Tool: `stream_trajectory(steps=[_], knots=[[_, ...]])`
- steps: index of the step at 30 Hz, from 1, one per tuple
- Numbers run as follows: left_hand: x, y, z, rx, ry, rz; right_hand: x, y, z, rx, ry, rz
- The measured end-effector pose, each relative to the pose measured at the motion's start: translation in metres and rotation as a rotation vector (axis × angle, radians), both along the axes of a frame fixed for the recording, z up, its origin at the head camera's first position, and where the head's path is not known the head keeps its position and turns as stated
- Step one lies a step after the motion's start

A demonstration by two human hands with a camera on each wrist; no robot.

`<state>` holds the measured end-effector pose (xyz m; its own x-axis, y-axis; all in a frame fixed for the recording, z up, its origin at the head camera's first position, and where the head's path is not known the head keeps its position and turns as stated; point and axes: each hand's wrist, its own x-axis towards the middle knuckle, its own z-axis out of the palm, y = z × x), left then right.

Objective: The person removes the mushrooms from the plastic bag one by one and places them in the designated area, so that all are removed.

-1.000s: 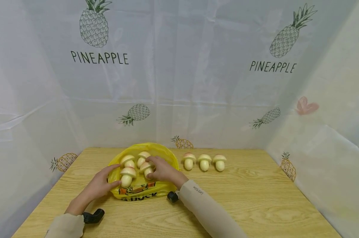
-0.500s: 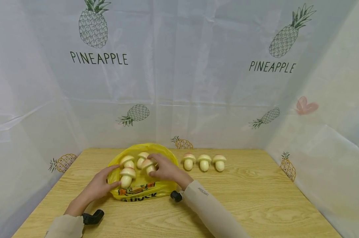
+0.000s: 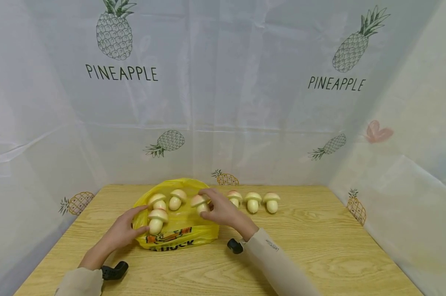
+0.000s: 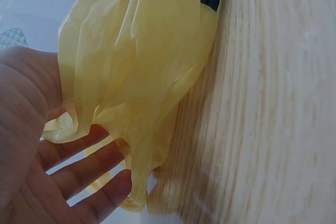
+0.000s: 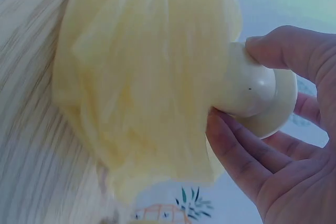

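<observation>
A yellow plastic bag lies with its mouth wide on the wooden table, its front printed in orange and black. My left hand holds the bag's left rim, fingers spread, the plastic draped over the thumb in the left wrist view. With thumb and fingertips, my right hand grips a toy mushroom over the bag's right edge. Three more toy mushrooms sit in the bag: one at the back left, one in front by the left thumb, and one near the middle.
Right of the bag, three similar mushrooms stand in a row on the table; the nearest mushroom is partly behind my right hand, beside a middle one and an end one. A pineapple-printed curtain hangs behind.
My right hand has lifted one toy mushroom from beside the middle one and carried it right, toward the bag's edge. The left hand stays at the left rim.
</observation>
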<state>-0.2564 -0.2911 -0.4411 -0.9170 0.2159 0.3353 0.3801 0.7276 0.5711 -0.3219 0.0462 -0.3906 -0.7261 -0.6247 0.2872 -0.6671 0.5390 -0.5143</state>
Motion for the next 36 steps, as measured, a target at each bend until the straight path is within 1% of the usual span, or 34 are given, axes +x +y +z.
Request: stream_trajectory(steps=[6,14,20,23,26,31,36], knots=[[0.000,-0.001,0.001,-0.005,0.002,-0.001,0.001,0.022,0.002,-0.056,0.002,0.000],[0.000,-0.002,0.002,-0.001,-0.001,0.000,0.006,0.051,0.007,-0.106,0.027,-0.021],[0.001,-0.004,0.001,-0.005,-0.013,0.018,0.009,0.072,0.009,-0.100,0.056,-0.072],[0.001,-0.004,0.000,-0.002,-0.015,0.012,0.011,0.084,0.009,-0.096,0.059,-0.118],[0.000,-0.003,-0.001,0.001,-0.013,0.004,0.013,0.096,0.008,-0.110,0.065,-0.146],[-0.001,-0.002,0.000,-0.001,-0.019,0.005,0.014,0.113,0.008,-0.136,0.087,-0.160],[0.001,-0.001,0.002,-0.001,-0.032,0.009,0.010,0.134,0.008,-0.128,0.106,-0.180]])
